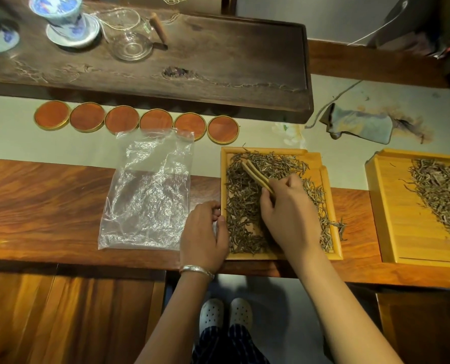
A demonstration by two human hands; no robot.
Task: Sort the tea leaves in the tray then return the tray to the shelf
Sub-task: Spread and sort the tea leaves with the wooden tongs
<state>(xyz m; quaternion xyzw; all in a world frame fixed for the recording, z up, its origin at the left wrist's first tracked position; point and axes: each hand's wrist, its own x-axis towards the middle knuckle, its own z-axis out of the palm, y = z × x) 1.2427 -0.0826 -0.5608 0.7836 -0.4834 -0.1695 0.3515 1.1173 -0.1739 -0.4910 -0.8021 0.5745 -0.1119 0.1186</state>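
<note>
A light wooden tray [334,206] lies on the table in front of me, covered with dry tea leaves [242,206]. My right hand [288,211] hovers over the tray and grips wooden tweezers [256,176] whose tips point up-left into the leaves. My left hand [205,232] rests at the tray's left edge, fingers curled against the rim; a silver bangle sits on that wrist. A few leaves spill over the tray's right edge.
A crumpled clear plastic bag [150,190] lies left of the tray. A second wooden tray [392,206] with tea leaves sits at the right. Several round red coasters [137,119] line the back, before a dark tea board [218,69] with cups. A cloth pouch [360,124] lies at back right.
</note>
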